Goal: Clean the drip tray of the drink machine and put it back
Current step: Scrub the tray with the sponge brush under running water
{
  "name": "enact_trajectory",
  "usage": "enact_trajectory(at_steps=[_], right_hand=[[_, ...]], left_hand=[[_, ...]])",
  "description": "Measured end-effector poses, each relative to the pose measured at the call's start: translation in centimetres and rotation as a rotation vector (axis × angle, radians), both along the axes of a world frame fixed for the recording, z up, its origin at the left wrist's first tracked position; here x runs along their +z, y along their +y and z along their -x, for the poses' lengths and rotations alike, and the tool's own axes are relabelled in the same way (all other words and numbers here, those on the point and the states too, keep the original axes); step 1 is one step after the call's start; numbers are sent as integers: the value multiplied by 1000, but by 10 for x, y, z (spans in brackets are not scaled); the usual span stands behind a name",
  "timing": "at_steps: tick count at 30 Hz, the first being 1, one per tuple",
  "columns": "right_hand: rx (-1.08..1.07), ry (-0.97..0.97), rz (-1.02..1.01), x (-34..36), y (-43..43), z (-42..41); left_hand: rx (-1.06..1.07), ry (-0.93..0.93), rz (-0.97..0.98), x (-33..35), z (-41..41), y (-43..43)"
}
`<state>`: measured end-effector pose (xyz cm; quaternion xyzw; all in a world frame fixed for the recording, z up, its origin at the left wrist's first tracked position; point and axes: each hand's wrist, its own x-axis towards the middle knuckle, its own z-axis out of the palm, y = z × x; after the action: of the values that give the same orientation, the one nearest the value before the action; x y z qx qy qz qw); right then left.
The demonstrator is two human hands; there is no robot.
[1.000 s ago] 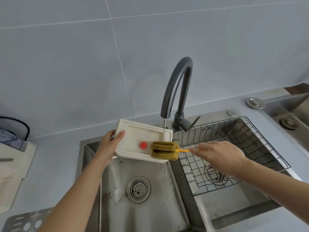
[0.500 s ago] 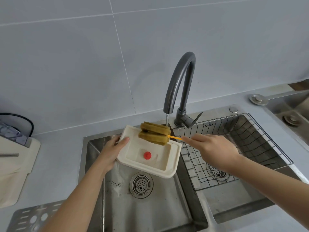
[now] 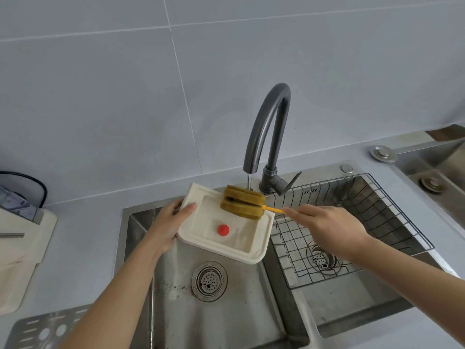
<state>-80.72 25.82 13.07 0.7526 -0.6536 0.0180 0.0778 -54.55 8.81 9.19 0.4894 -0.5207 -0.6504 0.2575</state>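
Note:
The cream drip tray [image 3: 241, 245], with a red float button [image 3: 223, 230] in its well, is held over the left sink basin. My left hand [image 3: 168, 226] grips its left edge, thumb on the rim. My right hand [image 3: 329, 229] holds the orange handle of a brown sponge brush [image 3: 242, 202]. The sponge head rests on the tray's far right corner, right under the thin stream of water from the dark grey faucet [image 3: 269, 132].
The left sink basin [image 3: 226, 311] has a round drain strainer [image 3: 209, 280]. A wire rack [image 3: 352, 222] sits in the right basin. A cream appliance [image 3: 17, 253] stands on the left counter, a metal grate [image 3: 40, 331] at the bottom left.
The tray has tipped from facing me to lying flatter, well upward. The sponge brush moved from the tray's near right edge up to its far right corner under the faucet.

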Motion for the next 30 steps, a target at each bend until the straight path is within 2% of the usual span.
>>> enact_trajectory(at_steps=[4, 17, 25, 30], right_hand=[[-21, 35, -41, 1, 12, 8], [-164, -92, -116, -27, 33, 6], [-170, -71, -129, -27, 41, -7], [-210, -157, -130, -24, 42, 2]], left_hand=[[39, 16, 9, 1, -5, -3], [168, 29, 39, -5, -21, -11], [287, 44, 70, -14, -18, -9], [327, 67, 59, -17, -13, -5]])
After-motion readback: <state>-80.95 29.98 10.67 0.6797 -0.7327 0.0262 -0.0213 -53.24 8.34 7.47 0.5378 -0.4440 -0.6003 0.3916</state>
